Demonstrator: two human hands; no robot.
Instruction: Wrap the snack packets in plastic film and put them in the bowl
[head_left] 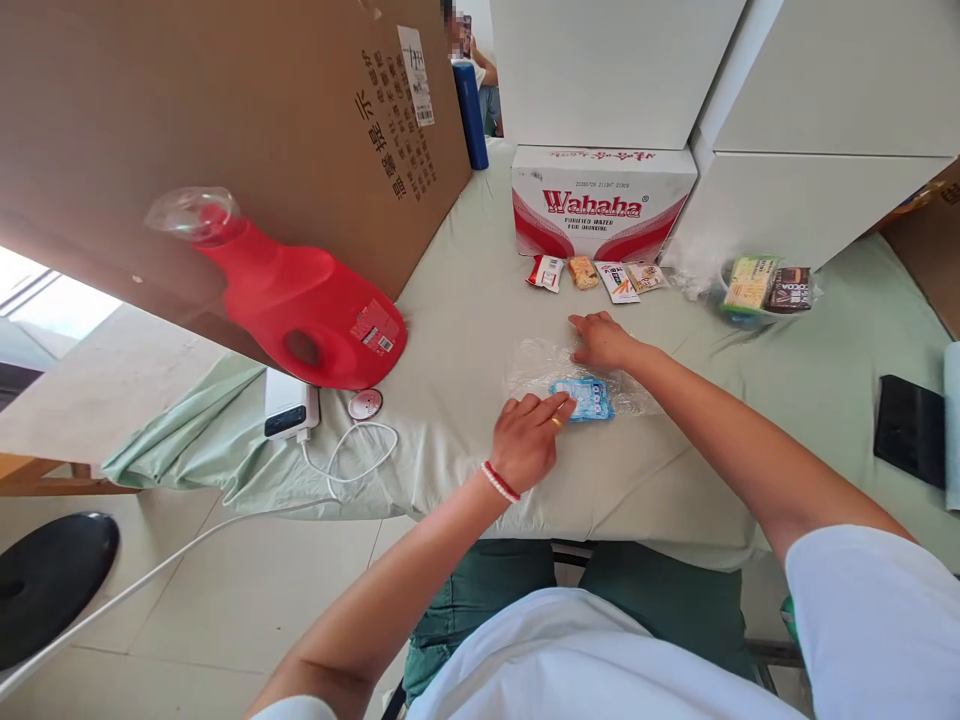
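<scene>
A small blue-and-white packet [595, 398] lies on a clear, crinkled plastic bag [536, 362] on the cloth-covered table. My left hand [529, 437], with a ring and a red-and-white bracelet, rests its outstretched fingertips on the packet's left end; it is not gripping it. Just beyond the packet, my right hand [602, 342] lies over the far part of the bag, fingers extended and holding nothing that I can see. Past it, small wrapped snacks stand in a row: a red-and-white one [545, 273], an orange one [583, 272] and two flatter sachets [618, 283].
A Wahaha water carton [604, 205] stands behind the snacks. On the right are a bowl of packets [763, 290] and a black phone-like object [910, 430]. A red jug [315, 310], a white power bank [289, 402] with cable, and a large cardboard box [300, 120] occupy the left.
</scene>
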